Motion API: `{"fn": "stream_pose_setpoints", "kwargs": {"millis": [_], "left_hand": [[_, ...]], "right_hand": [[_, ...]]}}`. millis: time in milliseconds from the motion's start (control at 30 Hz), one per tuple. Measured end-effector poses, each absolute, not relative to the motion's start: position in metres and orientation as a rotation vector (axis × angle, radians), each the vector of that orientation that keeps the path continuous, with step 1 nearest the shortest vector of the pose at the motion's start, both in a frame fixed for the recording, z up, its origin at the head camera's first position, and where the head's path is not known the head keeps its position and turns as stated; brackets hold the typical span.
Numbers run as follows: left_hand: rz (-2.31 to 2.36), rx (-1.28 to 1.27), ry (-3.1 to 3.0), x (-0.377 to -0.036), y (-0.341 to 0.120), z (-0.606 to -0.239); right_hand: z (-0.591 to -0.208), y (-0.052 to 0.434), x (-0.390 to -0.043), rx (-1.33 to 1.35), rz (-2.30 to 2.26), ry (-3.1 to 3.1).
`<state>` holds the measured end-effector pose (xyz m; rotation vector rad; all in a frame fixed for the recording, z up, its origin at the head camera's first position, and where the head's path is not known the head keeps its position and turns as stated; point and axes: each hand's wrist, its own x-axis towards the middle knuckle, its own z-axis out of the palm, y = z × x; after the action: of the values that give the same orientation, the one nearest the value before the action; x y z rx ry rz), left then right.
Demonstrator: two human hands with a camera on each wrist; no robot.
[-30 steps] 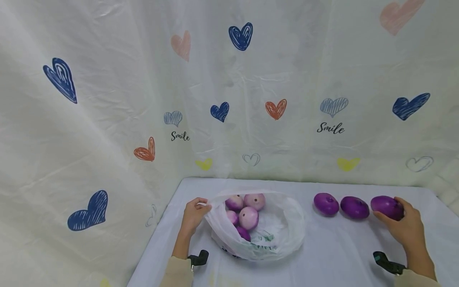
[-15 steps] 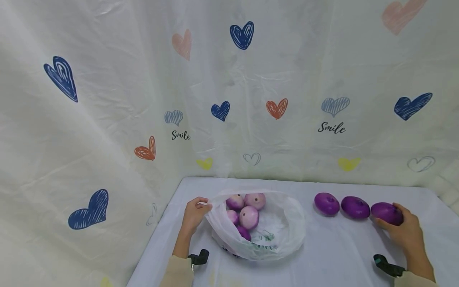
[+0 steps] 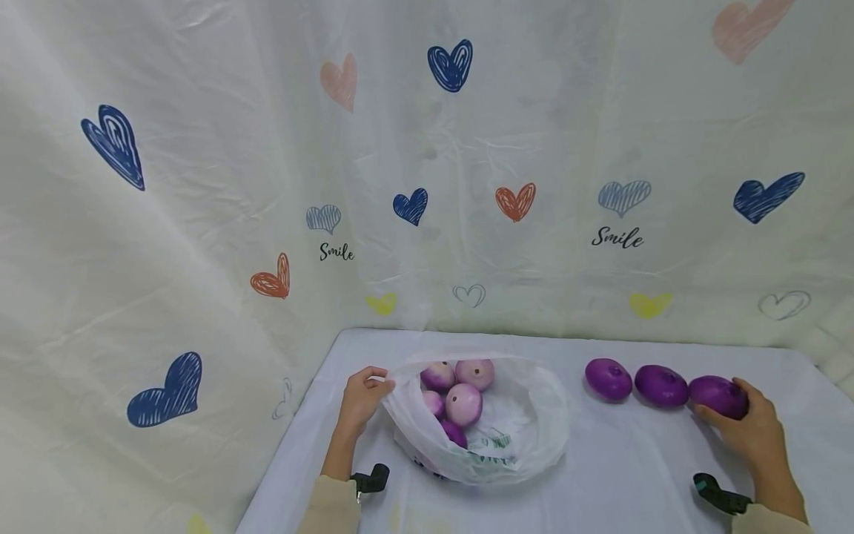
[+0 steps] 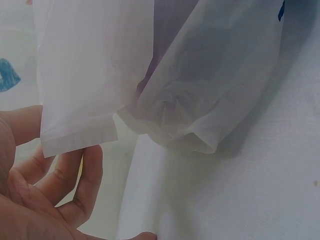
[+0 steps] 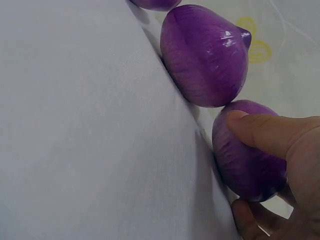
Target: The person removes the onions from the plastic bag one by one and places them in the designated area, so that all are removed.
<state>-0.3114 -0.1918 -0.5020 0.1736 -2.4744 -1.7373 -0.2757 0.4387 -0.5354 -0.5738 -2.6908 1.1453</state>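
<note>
3 purple onions sit in a row on the white table (image 3: 620,475), and the right hand (image 3: 757,434) curls around the rightmost onion (image 3: 719,396), just beside its neighbour (image 3: 660,386).

5 paler onions (image 3: 462,404) lie in the white plastic bag (image 3: 527,437), whose rim the left hand (image 3: 360,400) pinches open. Judging by their round shape, a nudge could roll the third onion (image 3: 608,379) away; a slipped pinch could let the bag mouth collapse.
</note>
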Motion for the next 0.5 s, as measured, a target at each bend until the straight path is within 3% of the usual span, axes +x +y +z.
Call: {"fn": "stream_pose_setpoints", "kwargs": {"millis": [500], "left_hand": [[-1.749, 0.161, -2.467, -0.3091, -0.1912, -0.5014]], "right_hand": [[-0.53, 0.441, -0.2738, -0.484, 1.067, -2.697]]}}
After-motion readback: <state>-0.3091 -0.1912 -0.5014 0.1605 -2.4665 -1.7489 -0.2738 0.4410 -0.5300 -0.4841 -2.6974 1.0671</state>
